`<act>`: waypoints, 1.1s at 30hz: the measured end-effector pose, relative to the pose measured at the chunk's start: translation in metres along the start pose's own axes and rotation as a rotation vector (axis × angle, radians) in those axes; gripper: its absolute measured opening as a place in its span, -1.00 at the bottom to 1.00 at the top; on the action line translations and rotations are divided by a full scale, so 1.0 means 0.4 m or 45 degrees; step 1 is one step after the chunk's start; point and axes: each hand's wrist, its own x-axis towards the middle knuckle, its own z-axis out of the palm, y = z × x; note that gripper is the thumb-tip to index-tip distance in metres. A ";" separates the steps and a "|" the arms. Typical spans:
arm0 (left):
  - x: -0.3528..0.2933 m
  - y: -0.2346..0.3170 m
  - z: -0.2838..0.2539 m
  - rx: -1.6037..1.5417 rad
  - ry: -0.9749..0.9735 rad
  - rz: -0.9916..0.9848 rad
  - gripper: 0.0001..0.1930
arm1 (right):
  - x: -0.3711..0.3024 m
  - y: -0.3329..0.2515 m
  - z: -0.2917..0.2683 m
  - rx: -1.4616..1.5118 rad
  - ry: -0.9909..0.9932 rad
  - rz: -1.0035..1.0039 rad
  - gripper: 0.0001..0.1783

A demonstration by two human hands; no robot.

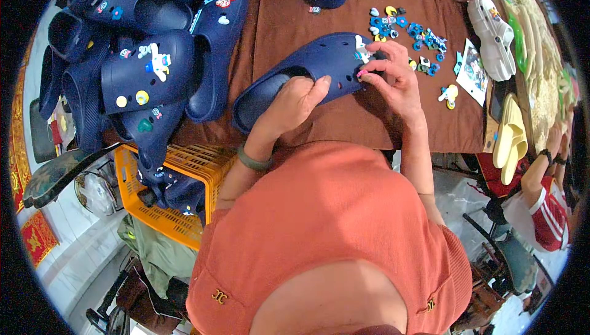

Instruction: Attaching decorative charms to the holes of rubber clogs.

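Observation:
A navy clog (307, 55) lies at a slant on the brown cloth in front of me, its toe to the right. My left hand (295, 104) is closed on its near side, thumb on top and the fingers hidden. With thumb and fingertips, my right hand (396, 80) pinches a small pink shoe charm (361, 73) at the holes of the toe. A white character charm (361, 50) sits on the toe's far side, partly behind my right fingers. To the right of that hand lie loose blue, white and yellow charms (424, 39) in a scatter.
Several navy clogs (147, 67), some with charms, are heaped at the left. An orange crate (163, 218) below holds more. At the right are a picture card (472, 74), white clogs (493, 39) and yellow slippers (511, 135). Another person's arm (541, 169) shows at the far right.

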 end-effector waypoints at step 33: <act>-0.001 0.030 -0.021 0.097 -0.013 -0.265 -0.41 | 0.118 0.038 -0.056 0.050 -0.628 0.119 -0.79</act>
